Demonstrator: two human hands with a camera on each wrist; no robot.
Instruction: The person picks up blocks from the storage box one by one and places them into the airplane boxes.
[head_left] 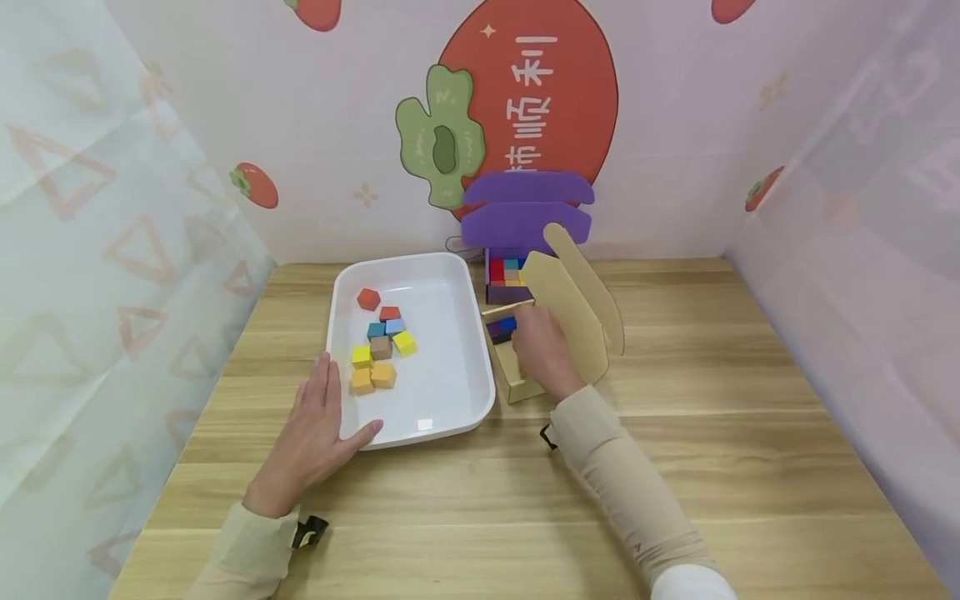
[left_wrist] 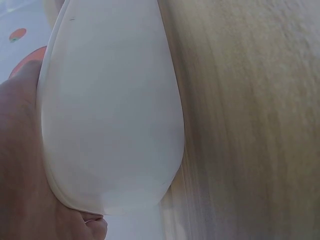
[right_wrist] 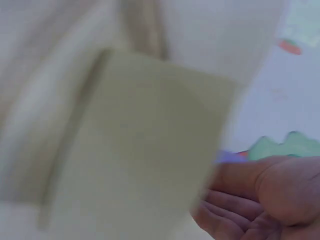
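Observation:
My left hand [head_left: 311,433] rests along the near left corner of a white tray [head_left: 450,408], fingers straight on the left rim and thumb over the front edge. In the left wrist view the tray's outer wall [left_wrist: 110,110] fills the middle. Several coloured blocks lie in the tray, among them a red block [head_left: 368,299], a brown block [head_left: 381,347] and an orange block [head_left: 383,376]. My right hand [head_left: 546,350] reaches down into an open yellow cardboard box [head_left: 517,390], beside dark blue blocks [head_left: 501,328]. Its fingertips are hidden; I cannot tell whether they hold a block.
Behind the yellow box stands an open purple box [head_left: 527,223] with coloured blocks inside. The yellow box's lid [head_left: 573,312] is raised on its right side. A patterned cloth backdrop [head_left: 337,150] closes off the back of the wooden table [head_left: 712,417].

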